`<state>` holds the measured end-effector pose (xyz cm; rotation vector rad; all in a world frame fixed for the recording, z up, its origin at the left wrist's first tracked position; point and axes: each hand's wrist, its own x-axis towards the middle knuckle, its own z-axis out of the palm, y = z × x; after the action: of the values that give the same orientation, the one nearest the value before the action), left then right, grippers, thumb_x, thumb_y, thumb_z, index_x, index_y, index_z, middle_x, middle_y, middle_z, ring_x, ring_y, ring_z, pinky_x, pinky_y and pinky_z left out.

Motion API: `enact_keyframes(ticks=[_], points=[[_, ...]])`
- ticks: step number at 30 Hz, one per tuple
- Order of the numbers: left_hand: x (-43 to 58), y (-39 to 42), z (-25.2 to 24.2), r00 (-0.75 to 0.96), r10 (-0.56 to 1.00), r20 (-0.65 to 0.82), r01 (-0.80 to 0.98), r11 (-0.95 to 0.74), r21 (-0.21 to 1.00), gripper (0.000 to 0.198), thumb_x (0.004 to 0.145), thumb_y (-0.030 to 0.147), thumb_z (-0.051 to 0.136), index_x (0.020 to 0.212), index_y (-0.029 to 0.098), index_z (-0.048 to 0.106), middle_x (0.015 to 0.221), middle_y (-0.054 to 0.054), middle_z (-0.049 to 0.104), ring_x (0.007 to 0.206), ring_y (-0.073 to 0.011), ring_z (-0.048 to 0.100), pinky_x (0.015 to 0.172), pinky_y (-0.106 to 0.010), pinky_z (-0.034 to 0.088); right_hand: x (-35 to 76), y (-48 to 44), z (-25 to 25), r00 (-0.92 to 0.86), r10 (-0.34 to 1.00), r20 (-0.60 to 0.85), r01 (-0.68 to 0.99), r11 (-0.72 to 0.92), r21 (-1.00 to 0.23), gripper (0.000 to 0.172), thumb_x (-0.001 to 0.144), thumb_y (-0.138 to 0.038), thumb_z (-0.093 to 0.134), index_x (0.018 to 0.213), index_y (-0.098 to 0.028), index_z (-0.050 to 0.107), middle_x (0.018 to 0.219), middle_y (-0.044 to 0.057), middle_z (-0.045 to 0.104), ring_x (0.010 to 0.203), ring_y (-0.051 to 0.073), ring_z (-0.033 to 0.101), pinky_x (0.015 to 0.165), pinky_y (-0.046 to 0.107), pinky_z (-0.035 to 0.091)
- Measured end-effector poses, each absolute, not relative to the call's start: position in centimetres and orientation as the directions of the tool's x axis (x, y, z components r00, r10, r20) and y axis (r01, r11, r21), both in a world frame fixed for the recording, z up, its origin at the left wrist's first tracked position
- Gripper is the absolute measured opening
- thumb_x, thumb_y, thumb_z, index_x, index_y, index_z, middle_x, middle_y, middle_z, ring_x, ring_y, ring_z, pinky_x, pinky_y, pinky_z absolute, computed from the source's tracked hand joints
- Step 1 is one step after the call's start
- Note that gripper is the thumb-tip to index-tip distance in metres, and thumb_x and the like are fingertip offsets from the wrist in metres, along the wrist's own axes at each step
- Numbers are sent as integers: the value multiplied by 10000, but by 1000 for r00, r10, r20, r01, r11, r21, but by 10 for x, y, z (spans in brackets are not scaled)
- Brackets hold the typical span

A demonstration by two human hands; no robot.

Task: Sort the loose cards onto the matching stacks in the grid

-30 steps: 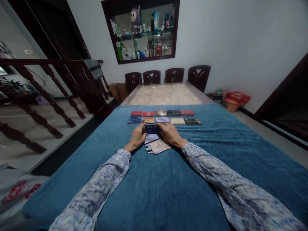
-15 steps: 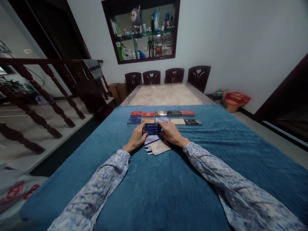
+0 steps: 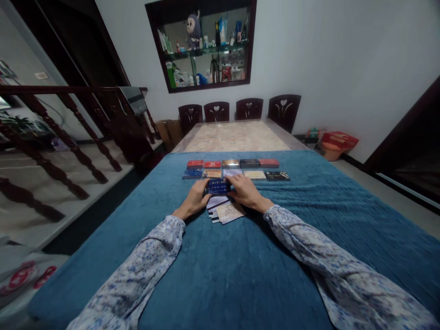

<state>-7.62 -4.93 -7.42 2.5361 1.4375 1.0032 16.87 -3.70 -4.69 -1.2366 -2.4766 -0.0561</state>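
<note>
Both my hands hold one dark blue card [image 3: 218, 186] by its ends, just above the blue blanket [image 3: 240, 256]. My left hand [image 3: 195, 199] pinches its left end and my right hand [image 3: 244, 192] pinches its right end. Under and just in front of the card lies a loose fanned pile of cards [image 3: 225, 210], pale ones on top. Beyond my hands two rows of cards lie face up on the blanket, a far row [image 3: 233, 163] with red and dark ones and a near row [image 3: 254, 174].
The blanket covers the near part of a long marble-topped table [image 3: 235, 135]. Several dark wooden chairs [image 3: 249, 108] stand at its far end under a wall cabinet [image 3: 206, 43]. A wooden stair railing [image 3: 68, 133] runs along the left. Red bags [image 3: 335, 141] sit on the floor at right.
My hands and the blue card have stayed almost in place between the pile and the near row; the view has shifted slightly.
</note>
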Motion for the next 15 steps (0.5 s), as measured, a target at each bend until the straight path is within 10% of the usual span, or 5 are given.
enact_keyframes(ticks=[15], points=[[-103,-52,-56,452,776,440,730,-605,318,484,861,231,683,1330,164,590,1223,-140,610,1162,-284,601,1042,-482,527,157,-22,-42,-647,682,341,695,712,-104,501,826,-331,790,1274,-149,659,1224,150,642,1147,308,508,944,421,457]])
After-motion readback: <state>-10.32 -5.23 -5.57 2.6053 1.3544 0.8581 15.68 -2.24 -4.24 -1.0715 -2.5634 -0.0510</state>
